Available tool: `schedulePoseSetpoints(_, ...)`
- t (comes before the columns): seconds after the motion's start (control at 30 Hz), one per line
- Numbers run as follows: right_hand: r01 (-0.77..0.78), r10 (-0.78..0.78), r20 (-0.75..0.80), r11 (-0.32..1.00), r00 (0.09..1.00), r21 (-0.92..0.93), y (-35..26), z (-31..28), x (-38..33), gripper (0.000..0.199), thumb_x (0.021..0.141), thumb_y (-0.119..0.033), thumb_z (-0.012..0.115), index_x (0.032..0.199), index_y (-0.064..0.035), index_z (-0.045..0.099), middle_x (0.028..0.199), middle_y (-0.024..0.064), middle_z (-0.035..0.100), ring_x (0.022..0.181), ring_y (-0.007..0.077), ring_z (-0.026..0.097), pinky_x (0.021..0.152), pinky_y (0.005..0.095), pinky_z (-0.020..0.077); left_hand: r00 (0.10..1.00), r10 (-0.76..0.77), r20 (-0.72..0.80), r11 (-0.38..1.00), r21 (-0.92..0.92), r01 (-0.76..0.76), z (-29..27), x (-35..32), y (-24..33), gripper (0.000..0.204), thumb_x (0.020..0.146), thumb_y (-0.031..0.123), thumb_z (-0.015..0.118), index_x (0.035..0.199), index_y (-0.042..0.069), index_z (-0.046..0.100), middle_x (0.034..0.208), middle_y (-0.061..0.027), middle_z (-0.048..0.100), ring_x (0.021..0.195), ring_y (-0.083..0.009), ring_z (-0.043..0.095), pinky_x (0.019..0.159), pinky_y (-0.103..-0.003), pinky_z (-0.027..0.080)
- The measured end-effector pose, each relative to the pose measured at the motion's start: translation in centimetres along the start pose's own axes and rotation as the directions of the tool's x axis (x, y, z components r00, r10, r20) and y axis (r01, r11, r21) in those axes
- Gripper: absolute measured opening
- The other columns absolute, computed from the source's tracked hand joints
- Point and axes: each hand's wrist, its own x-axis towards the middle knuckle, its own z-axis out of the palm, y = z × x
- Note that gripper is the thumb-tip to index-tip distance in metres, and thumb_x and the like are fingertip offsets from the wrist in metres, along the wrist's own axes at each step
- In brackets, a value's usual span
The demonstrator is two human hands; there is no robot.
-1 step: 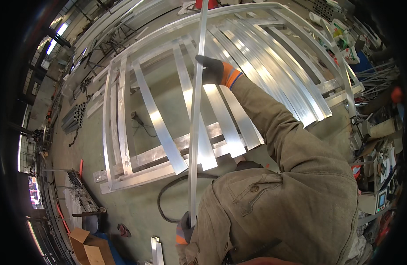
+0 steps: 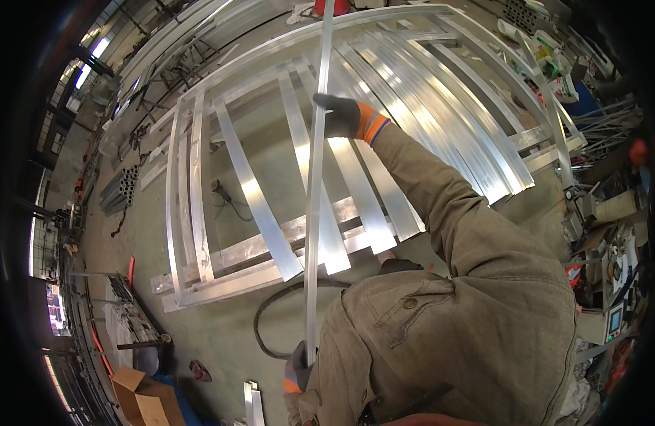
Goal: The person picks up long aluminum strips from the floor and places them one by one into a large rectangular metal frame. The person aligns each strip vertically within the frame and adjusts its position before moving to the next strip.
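Observation:
A long, narrow silvery metal bar [image 2: 314,192] runs nearly upright through the view, from the top edge down to my body. My right hand [image 2: 343,118], in a dark glove with an orange cuff, is closed around its upper part with the arm stretched out. Low down beside my jacket, my left hand [image 2: 297,369], gloved alike, grips the bar near its lower end; part of that hand is hidden. Beyond the bar lie several flat metal strips [image 2: 253,188], set across long metal rails [image 2: 235,287]. More strips [image 2: 441,128] lie close together on the right.
A black cable or hose [image 2: 260,330] loops on the floor near my left hand. An open cardboard box [image 2: 139,397] stands at lower left, near short metal pieces [image 2: 253,405]. Bundled tubes [image 2: 120,190] lie at far left. Tools and a small screen [image 2: 614,321] crowd the right side.

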Motion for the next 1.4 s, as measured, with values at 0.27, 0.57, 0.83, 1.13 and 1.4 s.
schedulePoseSetpoints(0.27, 0.013, -0.014, -0.002, 0.941, 1.0, -0.337, 1.4, 2.4, -2.4, 0.045, 0.097, -0.051, 0.08, 0.115, -0.0097, 0.077, 0.105, 0.0047, 0.075, 0.102, 0.0264, 0.074, 0.099, 0.0457, 0.0573, 0.98, -0.09, 0.178, 0.99, -0.089, 0.107, -0.9, -0.1, -2.3, 0.043, 0.093, 0.021, 0.081, 0.13, 0.003, 0.067, 0.108, -0.012, 0.072, 0.097, -0.0219, 0.069, 0.088, -0.038, 0.056)
schedulePoseSetpoints(0.57, -0.159, 0.134, -0.107, 0.949, 0.985, -0.274, 0.4, 3.2, -2.6, 0.082, 0.083, -0.083, 0.076, 0.109, -0.0058, 0.074, 0.101, 0.006, 0.073, 0.101, 0.025, 0.067, 0.104, 0.048, 0.046, 0.958, -0.143, 0.249, 0.968, -0.167, 0.188, -1.1, -0.8, -8.1, 0.048, 0.094, 0.02, 0.08, 0.136, 0.002, 0.067, 0.11, -0.0098, 0.072, 0.1, -0.0205, 0.068, 0.091, -0.037, 0.055)
schedulePoseSetpoints(0.83, 0.262, -0.197, 0.189, 0.467, 0.962, -0.845, 9.7, 0.7, -0.2, 0.063, 0.094, -0.032, 0.083, 0.152, -0.0225, 0.06, 0.143, 0.0016, 0.065, 0.131, 0.0208, 0.061, 0.105, 0.0464, 0.0531, 0.988, -0.12, 0.097, 0.956, -0.257, 0.141, 0.8, 3.9, -6.8, 0.053, 0.094, 0.021, 0.08, 0.141, 0.002, 0.067, 0.113, -0.0077, 0.073, 0.103, -0.0192, 0.067, 0.094, -0.036, 0.055)
schedulePoseSetpoints(1.13, -0.365, 0.383, -0.111, 0.695, 0.917, -0.62, 30.9, 3.1, -8.6, 0.066, 0.101, -0.047, 0.074, 0.158, -0.0175, 0.057, 0.148, 0.0092, 0.063, 0.129, 0.0259, 0.065, 0.099, 0.0406, 0.0595, 0.988, -0.152, 0.014, 0.897, -0.418, 0.144, 2.4, 21.6, 3.1, 0.046, 0.095, 0.036, 0.079, 0.12, -0.002, 0.074, 0.101, -0.006, 0.072, 0.094, -0.0156, 0.065, 0.082, -0.033, 0.051)
schedulePoseSetpoints(1.4, -0.347, 0.252, -0.245, 0.778, 0.936, -0.523, 29.0, 0.7, -9.6, 0.056, 0.104, -0.054, 0.066, 0.13, -0.0044, 0.066, 0.115, 0.0071, 0.067, 0.097, 0.0182, 0.063, 0.081, 0.0392, 0.0545, 0.998, 0.037, -0.047, 0.871, -0.488, -0.056, 7.3, 31.5, 3.0, 0.028, 0.102, 0.03, 0.07, 0.105, 0.003, 0.076, 0.093, -0.0048, 0.071, 0.083, -0.0165, 0.065, 0.073, -0.034, 0.052)
